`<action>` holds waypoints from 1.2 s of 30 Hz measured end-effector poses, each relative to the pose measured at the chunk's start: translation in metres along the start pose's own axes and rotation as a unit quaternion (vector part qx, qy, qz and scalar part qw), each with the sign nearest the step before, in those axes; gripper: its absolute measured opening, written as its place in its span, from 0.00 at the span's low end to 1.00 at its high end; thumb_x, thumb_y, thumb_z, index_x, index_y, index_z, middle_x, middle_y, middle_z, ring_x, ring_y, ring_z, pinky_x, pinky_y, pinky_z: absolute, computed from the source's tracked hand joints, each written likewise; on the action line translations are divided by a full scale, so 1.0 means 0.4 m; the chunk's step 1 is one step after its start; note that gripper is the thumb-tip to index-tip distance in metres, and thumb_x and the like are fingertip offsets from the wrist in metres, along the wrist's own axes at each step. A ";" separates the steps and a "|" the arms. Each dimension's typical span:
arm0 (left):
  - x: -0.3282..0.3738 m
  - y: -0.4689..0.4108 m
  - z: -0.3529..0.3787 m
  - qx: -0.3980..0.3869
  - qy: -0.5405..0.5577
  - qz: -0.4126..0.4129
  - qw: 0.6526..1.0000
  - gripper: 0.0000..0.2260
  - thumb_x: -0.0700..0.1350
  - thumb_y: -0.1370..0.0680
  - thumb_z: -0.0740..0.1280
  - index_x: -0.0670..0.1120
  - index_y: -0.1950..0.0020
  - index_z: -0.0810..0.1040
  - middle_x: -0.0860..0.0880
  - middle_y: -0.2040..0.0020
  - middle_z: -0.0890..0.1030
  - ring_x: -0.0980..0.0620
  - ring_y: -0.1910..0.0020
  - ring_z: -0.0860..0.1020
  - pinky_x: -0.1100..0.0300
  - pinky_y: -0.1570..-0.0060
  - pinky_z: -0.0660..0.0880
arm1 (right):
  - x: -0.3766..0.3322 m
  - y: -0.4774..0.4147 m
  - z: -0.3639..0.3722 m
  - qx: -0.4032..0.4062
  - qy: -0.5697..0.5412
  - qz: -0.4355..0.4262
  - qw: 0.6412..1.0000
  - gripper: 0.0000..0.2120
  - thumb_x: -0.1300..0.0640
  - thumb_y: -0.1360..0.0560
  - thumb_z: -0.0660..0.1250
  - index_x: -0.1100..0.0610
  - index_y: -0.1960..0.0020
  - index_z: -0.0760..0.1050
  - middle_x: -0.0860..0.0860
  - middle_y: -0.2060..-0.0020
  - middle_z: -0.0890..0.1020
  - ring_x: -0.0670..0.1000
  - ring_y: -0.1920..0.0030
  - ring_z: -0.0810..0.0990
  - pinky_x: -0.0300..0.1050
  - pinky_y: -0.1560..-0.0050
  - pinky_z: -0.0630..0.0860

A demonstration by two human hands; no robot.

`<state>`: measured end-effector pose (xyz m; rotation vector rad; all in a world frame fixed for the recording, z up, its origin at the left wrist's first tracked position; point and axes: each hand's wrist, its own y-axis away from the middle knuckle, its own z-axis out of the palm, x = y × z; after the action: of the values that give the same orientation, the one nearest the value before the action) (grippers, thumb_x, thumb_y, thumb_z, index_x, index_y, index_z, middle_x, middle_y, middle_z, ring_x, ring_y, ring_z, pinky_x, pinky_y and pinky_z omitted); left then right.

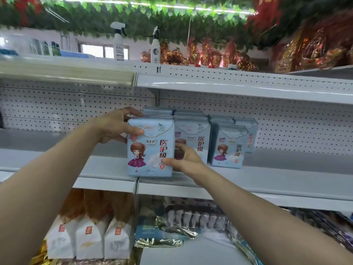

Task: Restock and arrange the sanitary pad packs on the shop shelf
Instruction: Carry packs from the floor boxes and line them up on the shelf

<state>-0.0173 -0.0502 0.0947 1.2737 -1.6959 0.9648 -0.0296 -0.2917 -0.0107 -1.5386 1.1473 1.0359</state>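
At the centre of the frame, the left hand point(116, 129) fingers point(133, 111) grasp the top left corner of the front pad pack point(150, 150). The right hand point(184, 159) grasps its lower right edge. The pack stands upright at the shelf point(267, 180) front, long axis vertical, printed face toward the camera. More packs point(228, 148) stand behind and to the right.
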 end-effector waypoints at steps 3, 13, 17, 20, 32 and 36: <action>-0.023 -0.010 -0.012 0.002 0.005 0.003 1.000 0.24 0.34 0.28 0.75 0.48 0.35 0.75 0.44 0.44 0.82 0.44 0.49 0.84 0.48 0.54 0.82 | 0.016 -0.017 0.023 0.002 0.001 -0.002 1.000 0.23 0.60 0.28 0.78 0.49 0.38 0.72 0.50 0.42 0.84 0.51 0.43 0.83 0.50 0.41 0.81; -0.039 -0.062 -0.025 -0.007 -0.015 -0.004 1.000 0.24 0.34 0.28 0.75 0.50 0.36 0.75 0.42 0.47 0.84 0.44 0.51 0.85 0.49 0.52 0.82 | 0.021 -0.059 0.042 0.038 0.055 0.005 0.998 0.31 0.56 0.29 0.80 0.56 0.31 0.69 0.48 0.43 0.83 0.46 0.45 0.82 0.40 0.47 0.81; -0.045 -0.068 -0.031 -0.012 -0.013 -0.008 1.000 0.25 0.34 0.28 0.75 0.52 0.35 0.75 0.43 0.46 0.83 0.45 0.51 0.85 0.51 0.55 0.82 | 0.022 -0.072 0.046 0.046 0.080 0.011 0.996 0.33 0.55 0.31 0.81 0.56 0.32 0.69 0.49 0.45 0.83 0.47 0.46 0.82 0.43 0.45 0.82; -0.048 -0.066 -0.032 -0.020 -0.016 -0.018 1.000 0.25 0.34 0.27 0.75 0.53 0.34 0.74 0.45 0.46 0.84 0.48 0.53 0.85 0.56 0.60 0.81 | 0.022 -0.075 0.048 0.049 0.092 0.016 0.994 0.33 0.55 0.32 0.81 0.56 0.33 0.69 0.49 0.46 0.82 0.48 0.45 0.82 0.48 0.42 0.81; -0.042 -0.056 -0.028 0.017 -0.096 -0.035 0.995 0.28 0.42 0.28 0.78 0.57 0.32 0.72 0.47 0.37 0.79 0.46 0.42 0.80 0.51 0.43 0.77 | 0.008 -0.055 0.070 0.075 0.165 0.011 0.983 0.33 0.53 0.28 0.78 0.56 0.28 0.68 0.49 0.39 0.81 0.50 0.41 0.81 0.50 0.36 0.78; 0.002 -0.031 0.000 0.069 -0.150 0.016 0.986 0.37 0.48 0.30 0.79 0.53 0.24 0.68 0.45 0.25 0.68 0.44 0.29 0.69 0.56 0.35 0.68 | -0.011 -0.042 0.063 0.074 0.213 0.009 0.974 0.33 0.51 0.28 0.78 0.56 0.29 0.68 0.50 0.39 0.81 0.51 0.41 0.81 0.47 0.37 0.78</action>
<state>-0.0055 -0.0532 0.0967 1.5492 -1.9090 0.9612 -0.0165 -0.2641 -0.0089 -1.6773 1.4959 0.6261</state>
